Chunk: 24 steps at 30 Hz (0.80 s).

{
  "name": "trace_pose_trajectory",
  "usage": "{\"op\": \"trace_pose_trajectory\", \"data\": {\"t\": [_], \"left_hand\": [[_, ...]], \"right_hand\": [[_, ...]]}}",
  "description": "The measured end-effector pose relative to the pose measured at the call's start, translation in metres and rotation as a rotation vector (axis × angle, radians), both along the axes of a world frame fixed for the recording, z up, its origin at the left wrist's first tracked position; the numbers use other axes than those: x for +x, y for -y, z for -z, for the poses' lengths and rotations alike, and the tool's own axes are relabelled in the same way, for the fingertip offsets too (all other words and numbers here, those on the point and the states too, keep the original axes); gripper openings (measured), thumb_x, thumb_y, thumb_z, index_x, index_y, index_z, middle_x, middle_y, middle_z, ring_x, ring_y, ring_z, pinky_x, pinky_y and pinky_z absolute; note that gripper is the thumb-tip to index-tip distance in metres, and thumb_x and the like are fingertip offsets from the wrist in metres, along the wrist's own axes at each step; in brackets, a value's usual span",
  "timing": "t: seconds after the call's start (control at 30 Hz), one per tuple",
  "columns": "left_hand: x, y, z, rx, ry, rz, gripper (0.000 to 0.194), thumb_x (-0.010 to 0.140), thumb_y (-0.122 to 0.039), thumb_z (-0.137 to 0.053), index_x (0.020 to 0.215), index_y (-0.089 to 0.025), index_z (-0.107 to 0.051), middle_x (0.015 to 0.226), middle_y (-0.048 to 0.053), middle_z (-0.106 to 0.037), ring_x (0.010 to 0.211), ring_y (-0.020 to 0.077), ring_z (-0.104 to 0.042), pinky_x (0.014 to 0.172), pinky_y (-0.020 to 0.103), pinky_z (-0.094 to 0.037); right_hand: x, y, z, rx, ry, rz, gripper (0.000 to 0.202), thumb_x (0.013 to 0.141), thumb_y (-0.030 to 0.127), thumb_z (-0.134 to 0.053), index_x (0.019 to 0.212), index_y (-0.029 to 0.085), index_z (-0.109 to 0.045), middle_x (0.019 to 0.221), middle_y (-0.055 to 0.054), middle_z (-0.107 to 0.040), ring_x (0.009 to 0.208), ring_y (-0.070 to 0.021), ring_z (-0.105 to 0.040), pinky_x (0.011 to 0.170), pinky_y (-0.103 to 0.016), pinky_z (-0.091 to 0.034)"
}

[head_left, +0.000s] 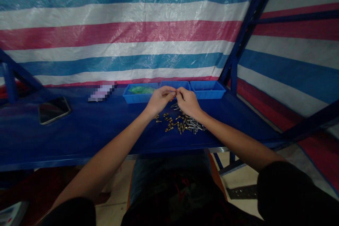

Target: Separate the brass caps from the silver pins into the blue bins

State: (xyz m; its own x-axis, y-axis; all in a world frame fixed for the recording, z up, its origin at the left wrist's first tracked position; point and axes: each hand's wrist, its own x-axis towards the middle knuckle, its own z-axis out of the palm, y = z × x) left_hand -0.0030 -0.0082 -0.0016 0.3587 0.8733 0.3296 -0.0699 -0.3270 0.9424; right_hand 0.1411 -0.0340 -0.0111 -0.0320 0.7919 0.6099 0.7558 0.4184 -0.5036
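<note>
Black sleeves [286,190] lead to pinched fingers [180,95] (on what, I cannot tell), just beyond loose metal parts [182,125].

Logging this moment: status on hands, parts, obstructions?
Left hand and right hand together, grip contents unclear. Brass-coloured parts, silvery rods loose on blue table. Blue trays behind hands.

Dark phone [54,110] lying flat at left on the blue surface [92,130]. Pixelated pale item [102,91] farther back. Striped tarp [119,35] hung behind; blue frame [234,77] at right.
</note>
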Motion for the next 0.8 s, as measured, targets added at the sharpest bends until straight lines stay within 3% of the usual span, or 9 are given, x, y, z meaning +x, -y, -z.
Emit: {"op": "trace_pose_trajectory", "data": {"t": [0.1,0.2,0.6,0.8], "left_hand": [[0.000,-0.003,0.002,0.162,-0.128,-0.061,0.013,0.078,-0.018,-0.066,0.091,-0.015,-0.065,0.083,0.003,-0.070,0.076,0.0129,-0.063,0.073,0.026,-0.049],[-0.001,-0.004,0.003,0.222,-0.175,-0.088,0.012,0.080,-0.021,-0.064,0.090,-0.015,-0.064,0.083,0.004,-0.070,0.076,0.0140,-0.065,0.073,0.027,-0.050],[-0.007,0.002,-0.006,0.087,-0.109,0.026,0.010,0.082,-0.022,-0.063,0.087,-0.014,-0.064,0.073,0.003,-0.066,0.069,0.0116,-0.061,0.068,0.025,-0.049],[-0.009,-0.002,-0.007,0.164,-0.123,0.012,0.008,0.082,-0.019,-0.062,0.088,-0.015,-0.062,0.083,0.003,-0.067,0.073,0.0113,-0.060,0.070,0.025,-0.048]], "right_hand": [[0.001,-0.001,0.001,-0.013,0.000,-0.014,0.020,0.088,0.017,-0.039,0.083,0.020,-0.059,0.077,-0.005,-0.066,0.075,-0.0201,-0.061,0.067,-0.032,-0.038],[0.002,-0.001,0.000,-0.016,0.004,-0.044,0.022,0.086,0.014,-0.038,0.084,0.019,-0.059,0.080,-0.005,-0.066,0.077,-0.0201,-0.061,0.070,-0.032,-0.039],[0.004,-0.004,0.005,0.018,0.051,-0.123,0.012,0.083,0.015,-0.043,0.083,0.020,-0.054,0.071,-0.001,-0.059,0.064,-0.0153,-0.053,0.063,-0.029,-0.036],[0.005,-0.001,0.000,0.050,0.032,-0.158,0.017,0.081,0.014,-0.045,0.092,0.019,-0.057,0.069,0.000,-0.059,0.063,-0.0153,-0.053,0.064,-0.030,-0.039]]}}
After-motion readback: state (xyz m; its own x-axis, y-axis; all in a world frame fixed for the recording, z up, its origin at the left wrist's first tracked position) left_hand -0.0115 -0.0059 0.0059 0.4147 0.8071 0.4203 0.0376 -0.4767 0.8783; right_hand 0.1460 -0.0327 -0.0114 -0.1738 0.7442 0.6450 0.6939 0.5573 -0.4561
